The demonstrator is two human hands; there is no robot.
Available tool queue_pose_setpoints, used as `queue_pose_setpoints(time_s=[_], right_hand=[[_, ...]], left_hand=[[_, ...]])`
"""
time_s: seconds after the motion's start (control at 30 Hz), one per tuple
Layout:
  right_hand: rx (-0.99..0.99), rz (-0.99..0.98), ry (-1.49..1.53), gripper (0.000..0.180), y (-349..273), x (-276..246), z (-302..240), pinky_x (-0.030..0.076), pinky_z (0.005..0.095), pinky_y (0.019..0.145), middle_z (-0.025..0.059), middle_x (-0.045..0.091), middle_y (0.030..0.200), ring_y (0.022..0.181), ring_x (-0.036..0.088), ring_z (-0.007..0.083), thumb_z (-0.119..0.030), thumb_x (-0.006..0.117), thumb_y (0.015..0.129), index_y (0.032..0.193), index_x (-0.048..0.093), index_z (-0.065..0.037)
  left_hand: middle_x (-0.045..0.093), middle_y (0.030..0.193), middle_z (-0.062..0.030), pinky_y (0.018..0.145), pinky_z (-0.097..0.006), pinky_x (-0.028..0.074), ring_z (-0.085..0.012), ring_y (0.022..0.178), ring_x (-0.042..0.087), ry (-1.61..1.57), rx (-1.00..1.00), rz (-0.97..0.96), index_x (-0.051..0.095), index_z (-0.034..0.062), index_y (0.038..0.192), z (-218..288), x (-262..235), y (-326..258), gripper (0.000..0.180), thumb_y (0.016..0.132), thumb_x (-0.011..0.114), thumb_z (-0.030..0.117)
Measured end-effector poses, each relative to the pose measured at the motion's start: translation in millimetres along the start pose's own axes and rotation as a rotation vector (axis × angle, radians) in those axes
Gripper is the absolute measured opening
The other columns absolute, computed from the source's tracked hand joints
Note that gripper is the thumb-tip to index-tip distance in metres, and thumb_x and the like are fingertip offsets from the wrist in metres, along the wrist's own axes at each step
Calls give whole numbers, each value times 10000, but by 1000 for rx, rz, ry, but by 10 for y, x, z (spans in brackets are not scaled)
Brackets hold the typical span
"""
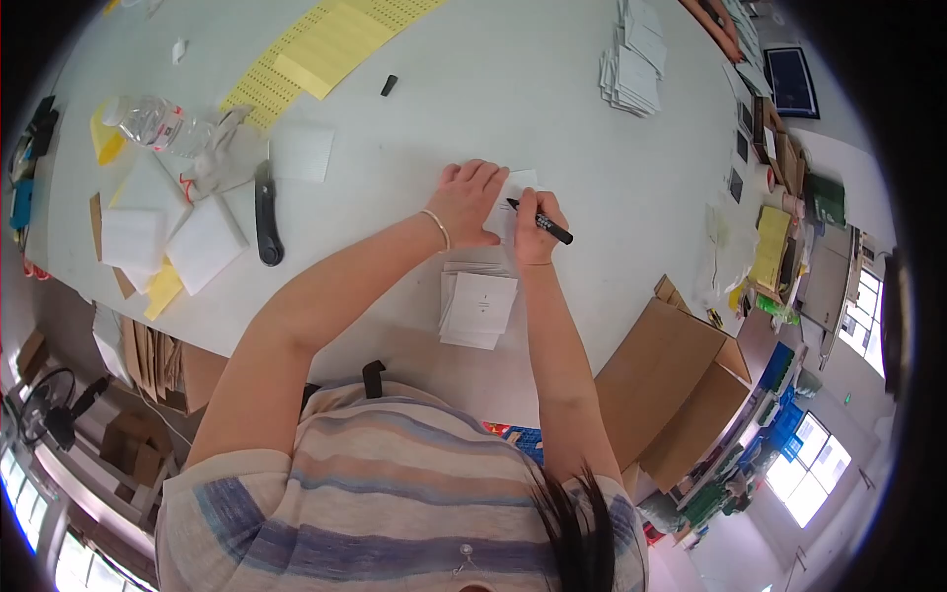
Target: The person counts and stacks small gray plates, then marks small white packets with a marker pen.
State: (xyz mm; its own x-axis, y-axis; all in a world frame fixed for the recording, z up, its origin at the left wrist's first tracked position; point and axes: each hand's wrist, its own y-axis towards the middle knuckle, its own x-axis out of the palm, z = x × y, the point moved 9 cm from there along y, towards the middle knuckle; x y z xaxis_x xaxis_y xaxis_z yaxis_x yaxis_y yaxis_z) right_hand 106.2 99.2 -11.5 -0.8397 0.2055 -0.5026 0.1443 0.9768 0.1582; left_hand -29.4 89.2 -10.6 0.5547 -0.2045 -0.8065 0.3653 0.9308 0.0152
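A white paper card (521, 182) lies on the table in front of me, partly covered by both hands. My left hand (469, 202) rests on its left side, fingers stretched out and holding nothing. In my right hand (539, 229) is a black marker pen (557, 231), its tip at the card's surface. Short dark marks show on the card beside the tip. Closer to my body sits a loose pile of white cards (480, 306) with small print on the top one. A black pen cap (390, 85) lies farther off.
To the left are a black utility knife (266, 217), a plastic bottle (158, 121) and white foam sheets (205, 244). Yellow perforated sheets (335, 49) lie at the back. More stacked cards (631, 64) and another person's arm (718, 32) are far right. An open cardboard box (661, 360) stands near right.
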Motion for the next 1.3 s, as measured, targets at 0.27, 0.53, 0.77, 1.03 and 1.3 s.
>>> queue_pose_setpoints(time_s=[0.27,0.53,0.77,1.03,1.3], right_hand=[[-84,-7,7,215,0,20,23,389,282,485,46,536,578,512,462,115,-117,612,859,682,526,-28],[-108,-20,16,204,-16,15,-16,396,260,489,32,564,603,531,468,79,-82,586,878,689,533,-26],[-69,-1,117,209,-61,-60,-11,369,243,481,10,536,587,516,438,71,-87,587,870,676,533,-30],[-97,-43,97,195,-194,-92,6,394,325,493,97,532,587,509,486,197,-78,578,831,654,528,-15],[-195,5,70,210,-181,-88,-28,374,260,480,23,522,587,519,443,85,-42,557,852,649,509,-26]], left_hand=[[435,1268,-106,1006,-441,294,-263,1240,358,27,5,-13,405,15,1304,32,-10,6,895,581,795,373],[427,1292,-104,997,-465,301,-271,1257,355,19,9,3,402,44,1306,16,4,29,898,563,795,360],[427,1294,-104,1002,-461,301,-271,1261,353,27,-8,-5,401,43,1308,12,5,24,901,561,798,356],[440,1285,-106,1005,-454,307,-275,1263,359,17,-9,16,412,45,1298,27,-9,33,893,555,799,352],[445,1280,-106,994,-453,323,-278,1258,367,34,-16,20,412,47,1296,32,-23,25,893,554,801,356]])
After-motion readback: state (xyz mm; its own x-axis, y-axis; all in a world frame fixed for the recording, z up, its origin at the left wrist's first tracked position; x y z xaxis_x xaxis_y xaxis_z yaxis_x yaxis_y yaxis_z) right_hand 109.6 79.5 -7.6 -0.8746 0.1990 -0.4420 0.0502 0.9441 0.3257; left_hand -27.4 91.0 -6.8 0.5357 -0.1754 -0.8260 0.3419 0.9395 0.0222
